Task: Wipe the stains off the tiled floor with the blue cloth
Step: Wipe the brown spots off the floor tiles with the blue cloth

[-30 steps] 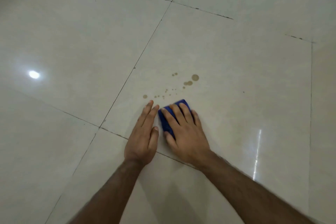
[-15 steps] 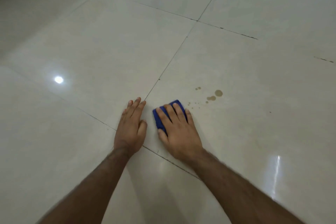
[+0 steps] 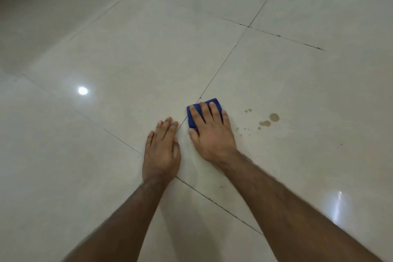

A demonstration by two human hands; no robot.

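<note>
From the head cam we've got our right hand [image 3: 212, 134] flat on the small folded blue cloth [image 3: 192, 118], fingers straight, pressing it onto the glossy beige tiled floor [image 3: 127, 53]; brown drip stains [image 3: 265, 122] sit just right of it; our left hand [image 3: 162, 151] rests flat and spread beside it, holding nothing.
</note>
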